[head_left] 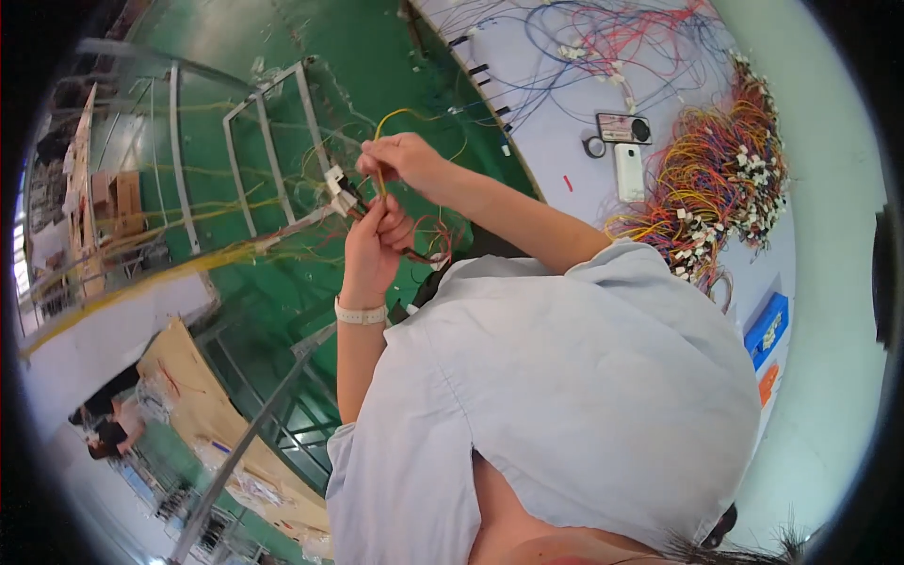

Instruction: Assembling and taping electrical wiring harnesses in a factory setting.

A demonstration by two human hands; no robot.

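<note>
Grip status: I observe left hand [377, 240] and right hand [407, 162] each clamped on a yellow wire [381, 180], near white connectors [338, 189]. Beyond them stands a metal frame [183, 151]; the surface [556, 155] to the right carries bundled wires [714, 155].

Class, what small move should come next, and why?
Perhaps the right hand should gently draw the yellow wire straight: it and the left hand just below seem to pinch wire, and above them the yellow one arcs loosely.
</note>
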